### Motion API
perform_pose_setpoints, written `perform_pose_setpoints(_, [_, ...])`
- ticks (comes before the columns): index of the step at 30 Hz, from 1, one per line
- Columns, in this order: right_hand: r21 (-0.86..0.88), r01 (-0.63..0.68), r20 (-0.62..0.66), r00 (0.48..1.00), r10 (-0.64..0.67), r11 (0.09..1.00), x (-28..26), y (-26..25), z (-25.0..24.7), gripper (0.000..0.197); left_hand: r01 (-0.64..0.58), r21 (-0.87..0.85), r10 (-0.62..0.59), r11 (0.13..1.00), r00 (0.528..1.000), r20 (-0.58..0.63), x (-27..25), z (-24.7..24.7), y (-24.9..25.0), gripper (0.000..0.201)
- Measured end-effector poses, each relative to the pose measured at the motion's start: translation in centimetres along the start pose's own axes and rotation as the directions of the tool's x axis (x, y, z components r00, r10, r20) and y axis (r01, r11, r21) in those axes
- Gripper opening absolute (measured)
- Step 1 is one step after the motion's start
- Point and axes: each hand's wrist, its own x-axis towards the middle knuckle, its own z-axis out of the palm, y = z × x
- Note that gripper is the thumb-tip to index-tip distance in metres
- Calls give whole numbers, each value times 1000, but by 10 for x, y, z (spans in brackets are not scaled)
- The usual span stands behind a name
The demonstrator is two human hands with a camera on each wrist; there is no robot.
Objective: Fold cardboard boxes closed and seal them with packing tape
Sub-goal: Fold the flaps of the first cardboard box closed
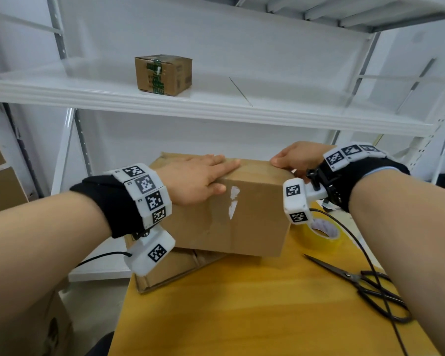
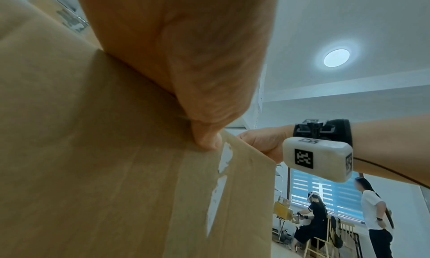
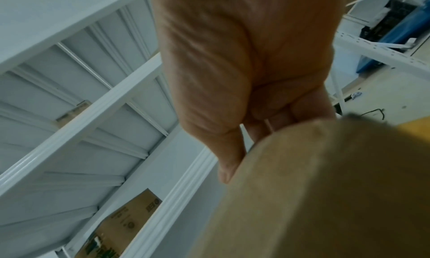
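Head cam looks down; wrist cams look up, close; all share the box.

We can't see the top flaps of the cardboard box under the left hand; the right hand has its fingers hidden behind the box's far right corner. The tape roll, right of centre, is partly covered by the wrist camera. The scissors handles, lower right, are crossed by the forearm. The print on the small box up on the shelf is too blurred for us to read.
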Motion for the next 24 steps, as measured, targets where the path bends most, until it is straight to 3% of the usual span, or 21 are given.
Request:
perform_pose_setpoints(3, [-12,41,-41,998,-41,999,3,1,0,29,3,5,-3,1000,1000,20,12,-2,3,64])
perform_pose_setpoints(7, [-140,11,118,993,5,990,11,19,18,37,-6,86,-3,996,994,112,19,9,21,63])
perform_pose_setpoints(11, [-61,-25,247,968,40,998,11,16,13,39,-34,109,19,993,990,138,13,12,24,65])
perform_pose_setpoints(15, [10,-44,385,922,37,999,8,0,15,22,-29,104,17,994,993,113,5,18,28,66])
perform_pose_setpoints(20, [76,-78,389,920,42,994,5,3,23,44,-23,99,13,995,995,102,6,22,30,66])
perform_pose_setpoints(24, [-141,49,227,974,-16,989,4,-2,28,53,-7,105,-4,994,994,106,8,21,31,68])
